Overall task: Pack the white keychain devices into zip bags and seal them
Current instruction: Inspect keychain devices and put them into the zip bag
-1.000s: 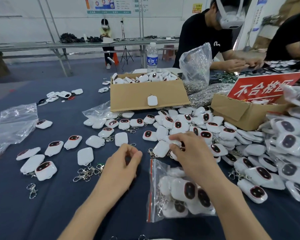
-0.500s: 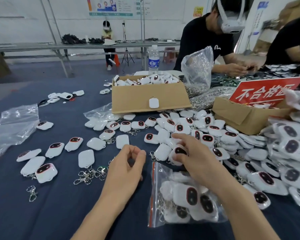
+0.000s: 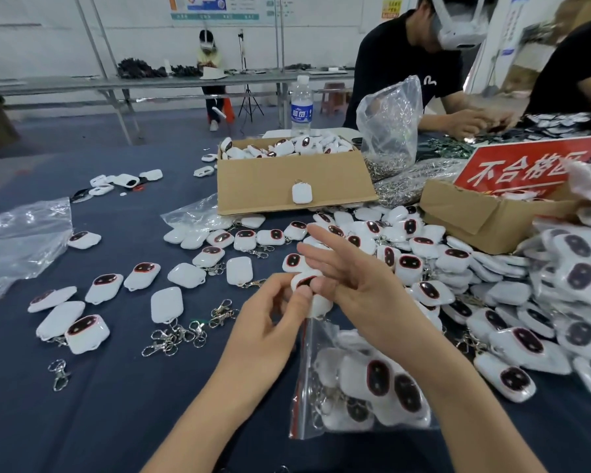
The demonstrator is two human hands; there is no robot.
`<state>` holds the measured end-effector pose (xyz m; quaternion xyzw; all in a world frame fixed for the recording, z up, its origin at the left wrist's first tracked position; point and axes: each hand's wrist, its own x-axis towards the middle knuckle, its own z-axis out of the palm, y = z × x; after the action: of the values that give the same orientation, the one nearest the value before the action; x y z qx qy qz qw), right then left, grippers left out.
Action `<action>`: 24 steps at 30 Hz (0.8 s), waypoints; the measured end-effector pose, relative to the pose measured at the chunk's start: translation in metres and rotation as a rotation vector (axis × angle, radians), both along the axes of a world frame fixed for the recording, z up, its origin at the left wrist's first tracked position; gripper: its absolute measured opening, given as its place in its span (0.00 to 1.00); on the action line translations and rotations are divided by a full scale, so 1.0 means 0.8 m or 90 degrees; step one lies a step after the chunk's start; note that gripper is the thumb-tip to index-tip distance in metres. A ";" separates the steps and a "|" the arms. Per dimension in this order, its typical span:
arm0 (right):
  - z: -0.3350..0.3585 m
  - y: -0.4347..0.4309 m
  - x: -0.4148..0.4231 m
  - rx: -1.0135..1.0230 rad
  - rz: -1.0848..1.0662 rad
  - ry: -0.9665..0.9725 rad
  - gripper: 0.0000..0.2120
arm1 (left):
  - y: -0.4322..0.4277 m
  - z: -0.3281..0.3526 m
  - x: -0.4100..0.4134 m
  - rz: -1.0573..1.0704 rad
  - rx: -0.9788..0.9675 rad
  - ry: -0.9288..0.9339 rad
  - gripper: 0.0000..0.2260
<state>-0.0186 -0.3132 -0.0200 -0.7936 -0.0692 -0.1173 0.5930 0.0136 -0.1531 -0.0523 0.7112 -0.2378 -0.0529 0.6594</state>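
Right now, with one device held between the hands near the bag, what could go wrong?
1. The left hand only pinches the white device at its fingertips, while the right hand is spread open; it could slip onto the table.
2. The zip bag already bulges with devices; a key clip caught in its mouth could stop the seal.

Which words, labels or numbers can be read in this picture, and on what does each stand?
"不合格", then a fourth character partly cut off: white on the red rectangular sign at the right.
Blue label on the clear plastic water bottle: characters blurred, unreadable.
White wall poster with a teal band, and yellow wall notice: too small to read.
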 end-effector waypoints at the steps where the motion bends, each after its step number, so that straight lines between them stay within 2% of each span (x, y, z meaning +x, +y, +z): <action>1: -0.003 0.001 0.001 -0.005 -0.028 0.003 0.25 | 0.000 -0.001 0.001 0.005 0.005 -0.002 0.07; 4: -0.009 0.001 0.002 -0.030 -0.086 0.044 0.08 | 0.002 -0.002 0.005 0.016 -0.010 0.030 0.07; 6: -0.013 0.002 0.003 -0.008 -0.072 0.064 0.05 | 0.005 -0.003 0.007 0.022 -0.009 0.047 0.07; 16: -0.022 -0.001 0.003 0.032 -0.047 0.102 0.06 | 0.010 0.000 0.009 0.026 0.008 0.067 0.07; 24: -0.022 0.004 0.005 0.039 -0.093 0.113 0.06 | 0.009 -0.002 0.005 0.009 -0.018 0.069 0.07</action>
<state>-0.0145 -0.3101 -0.0375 -0.7855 0.0454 -0.0912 0.6105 0.0178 -0.1459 -0.0542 0.6996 -0.1970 -0.0833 0.6817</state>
